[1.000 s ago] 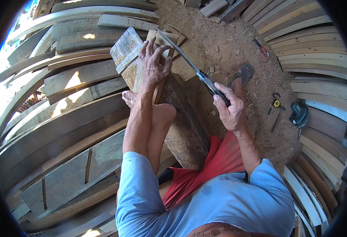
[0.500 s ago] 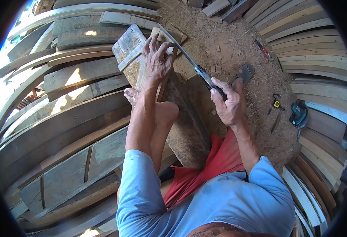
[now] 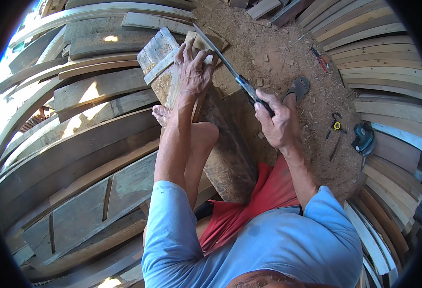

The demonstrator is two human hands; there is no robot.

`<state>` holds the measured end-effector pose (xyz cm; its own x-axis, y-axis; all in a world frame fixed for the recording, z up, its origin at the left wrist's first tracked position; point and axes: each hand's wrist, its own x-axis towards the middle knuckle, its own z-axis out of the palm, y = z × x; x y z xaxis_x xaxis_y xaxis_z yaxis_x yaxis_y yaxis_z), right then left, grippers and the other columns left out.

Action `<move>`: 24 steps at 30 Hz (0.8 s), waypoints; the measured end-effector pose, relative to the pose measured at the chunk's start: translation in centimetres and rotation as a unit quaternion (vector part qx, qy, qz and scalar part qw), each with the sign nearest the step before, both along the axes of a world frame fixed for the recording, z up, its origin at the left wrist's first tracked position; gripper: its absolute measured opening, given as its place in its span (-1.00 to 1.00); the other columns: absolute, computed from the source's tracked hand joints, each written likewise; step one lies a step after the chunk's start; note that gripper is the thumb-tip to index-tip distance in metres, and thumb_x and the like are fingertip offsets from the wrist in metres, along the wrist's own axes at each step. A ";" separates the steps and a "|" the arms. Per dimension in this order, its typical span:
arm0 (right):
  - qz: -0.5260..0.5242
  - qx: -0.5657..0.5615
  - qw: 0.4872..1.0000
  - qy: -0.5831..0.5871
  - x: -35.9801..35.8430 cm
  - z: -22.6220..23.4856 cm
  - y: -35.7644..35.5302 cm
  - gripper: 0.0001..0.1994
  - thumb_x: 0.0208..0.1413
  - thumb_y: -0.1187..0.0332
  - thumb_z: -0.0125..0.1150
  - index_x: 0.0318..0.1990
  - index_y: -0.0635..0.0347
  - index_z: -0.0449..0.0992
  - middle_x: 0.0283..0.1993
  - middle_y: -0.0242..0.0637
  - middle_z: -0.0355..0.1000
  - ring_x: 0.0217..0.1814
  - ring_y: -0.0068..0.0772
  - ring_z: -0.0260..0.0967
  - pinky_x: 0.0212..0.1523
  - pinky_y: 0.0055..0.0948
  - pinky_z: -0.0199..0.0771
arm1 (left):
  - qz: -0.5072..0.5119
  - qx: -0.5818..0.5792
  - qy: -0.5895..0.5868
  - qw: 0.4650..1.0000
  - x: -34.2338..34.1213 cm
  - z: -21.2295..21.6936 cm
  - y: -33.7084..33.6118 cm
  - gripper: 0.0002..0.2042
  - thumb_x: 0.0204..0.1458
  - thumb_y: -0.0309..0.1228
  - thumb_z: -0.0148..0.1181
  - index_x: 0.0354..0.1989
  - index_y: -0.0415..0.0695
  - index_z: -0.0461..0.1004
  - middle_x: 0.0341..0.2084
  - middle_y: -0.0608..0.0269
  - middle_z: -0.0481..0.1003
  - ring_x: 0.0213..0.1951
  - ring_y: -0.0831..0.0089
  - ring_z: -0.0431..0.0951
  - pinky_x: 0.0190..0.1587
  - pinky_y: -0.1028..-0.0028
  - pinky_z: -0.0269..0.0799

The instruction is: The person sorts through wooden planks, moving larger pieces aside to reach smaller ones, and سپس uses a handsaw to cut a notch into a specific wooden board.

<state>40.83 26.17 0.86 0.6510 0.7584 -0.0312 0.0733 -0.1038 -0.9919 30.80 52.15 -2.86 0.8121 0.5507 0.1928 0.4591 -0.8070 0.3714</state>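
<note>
My right hand [image 3: 277,119] is wrapped round the dark handle of a handsaw [image 3: 226,61]. Its narrow blade slants up and to the left, seen nearly edge-on, across the far end of a pale wood piece [image 3: 171,94]. Whether the teeth touch the wood I cannot tell. On top of that piece my left hand [image 3: 194,72] presses down, its fingers spread and bent over the wood. Beneath lies a thick, worn plank [image 3: 227,165] that slopes away from me. A short wooden strip [image 3: 161,66] crosses its far end.
Stacked boards [image 3: 100,91] fill the left side, and more planks [image 3: 384,57] line the right. On the sawdust-covered floor [image 3: 268,43] lie red-handled pliers [image 3: 322,62], a yellow tape measure [image 3: 336,126] and a teal power tool [image 3: 363,138]. My bare foot [image 3: 162,114] rests beside the wood.
The saw and my right hand have shifted slightly up and to the left. My left hand keeps its place on the wood.
</note>
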 end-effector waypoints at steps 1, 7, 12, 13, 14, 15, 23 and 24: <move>0.003 -0.012 1.000 -0.026 0.0 0.8 -0.8 -0.72 0.29 0.40 0.19 0.10 0.30 0.51 -0.36 -0.20 0.57 -0.44 -0.46 0.51 -0.40 -0.39 0.50 | 0.001 -0.001 -0.001 1.000 0.0 0.0 0.0 -0.70 0.01 -0.26 0.29 -0.03 0.21 0.58 0.36 -0.12 0.19 0.38 -0.25 0.05 0.38 -0.09 0.00; 0.006 -0.014 1.000 -0.007 -0.3 -0.7 0.1 -0.71 0.29 0.40 0.20 0.11 0.28 0.51 -0.34 -0.20 0.58 -0.42 -0.44 0.53 -0.38 -0.38 0.52 | -0.011 0.010 0.001 1.000 -0.3 -0.8 0.4 -0.69 -0.01 -0.27 0.29 -0.04 0.21 0.58 0.36 -0.13 0.18 0.38 -0.25 0.05 0.37 -0.09 0.00; -0.008 -0.006 1.000 0.018 -1.2 -1.1 -0.6 -0.72 0.28 0.39 0.20 0.10 0.26 0.51 -0.36 -0.20 0.56 -0.42 -0.46 0.52 -0.38 -0.39 0.51 | -0.003 0.005 -0.009 1.000 -0.1 -0.5 0.1 -0.69 -0.01 -0.27 0.29 -0.04 0.21 0.58 0.36 -0.13 0.19 0.38 -0.25 0.05 0.38 -0.10 0.00; -0.009 -0.007 1.000 0.023 -1.2 -1.2 -0.4 -0.72 0.29 0.39 0.20 0.10 0.26 0.51 -0.36 -0.20 0.56 -0.42 -0.46 0.52 -0.38 -0.39 0.51 | -0.002 0.004 -0.012 1.000 -0.1 -0.5 0.2 -0.69 -0.01 -0.27 0.29 -0.04 0.20 0.58 0.36 -0.13 0.19 0.38 -0.25 0.05 0.38 -0.10 -0.01; -0.012 -0.007 1.000 0.027 -1.3 -1.3 -0.2 -0.72 0.29 0.39 0.20 0.10 0.26 0.51 -0.36 -0.20 0.56 -0.42 -0.46 0.52 -0.38 -0.39 0.51 | -0.004 0.003 -0.014 1.000 -0.1 -0.5 0.3 -0.69 -0.01 -0.27 0.29 -0.04 0.20 0.58 0.36 -0.13 0.20 0.38 -0.26 0.05 0.38 -0.10 -0.01; -0.013 -0.004 1.000 0.028 -1.2 -1.4 0.4 -0.72 0.29 0.39 0.20 0.10 0.26 0.51 -0.36 -0.20 0.55 -0.41 -0.46 0.51 -0.37 -0.39 0.50 | -0.004 0.000 -0.016 1.000 -0.2 -0.6 0.3 -0.70 -0.01 -0.27 0.29 -0.04 0.20 0.58 0.36 -0.13 0.20 0.38 -0.26 0.04 0.38 -0.10 -0.01; -0.019 -0.009 1.000 0.014 -2.2 -1.9 -0.8 -0.72 0.28 0.39 0.19 0.09 0.29 0.50 -0.21 -0.11 0.56 -0.29 -0.35 0.56 -0.25 -0.38 0.52 | -0.009 -0.009 -0.013 1.000 -0.1 -0.4 0.4 -0.70 0.00 -0.27 0.29 -0.04 0.19 0.59 0.36 -0.12 0.19 0.38 -0.26 0.03 0.38 -0.09 -0.02; -0.024 -0.005 1.000 0.013 -2.5 -2.0 -1.0 -0.72 0.28 0.39 0.19 0.09 0.29 0.50 -0.20 -0.10 0.56 -0.28 -0.32 0.57 -0.24 -0.38 0.53 | -0.006 -0.007 -0.011 1.000 -0.1 -0.4 0.3 -0.70 -0.01 -0.27 0.30 -0.05 0.19 0.59 0.35 -0.13 0.20 0.38 -0.26 0.04 0.38 -0.09 -0.01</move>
<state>38.34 25.20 -1.10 0.6859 0.7255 -0.0572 0.0413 -0.1172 -0.9922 30.65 52.44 -3.23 0.8144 0.5439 0.2026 0.4412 -0.8069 0.3927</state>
